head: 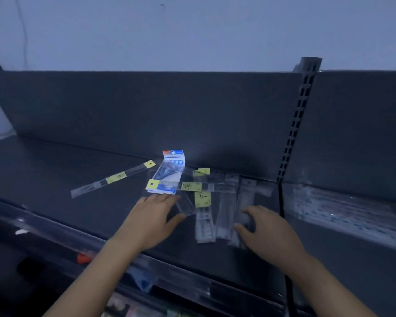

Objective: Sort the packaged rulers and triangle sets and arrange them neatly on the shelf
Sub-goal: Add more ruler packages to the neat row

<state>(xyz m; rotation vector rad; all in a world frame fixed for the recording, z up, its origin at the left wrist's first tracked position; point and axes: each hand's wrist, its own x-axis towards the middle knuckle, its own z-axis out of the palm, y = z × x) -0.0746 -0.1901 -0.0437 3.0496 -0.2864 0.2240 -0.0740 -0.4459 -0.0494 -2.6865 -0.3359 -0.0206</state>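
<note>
Left hand (151, 221) lies flat, fingers spread, on a clear plastic packet (185, 205) just below the blue-and-white triangle-set packet (169, 177) on the dark grey metal shelf (55, 175). Right hand (269, 231) curls round the rightmost clear ruler sleeve (244, 202). One yellow-labelled ruler packet (111, 179) lies apart, leftward.
</note>
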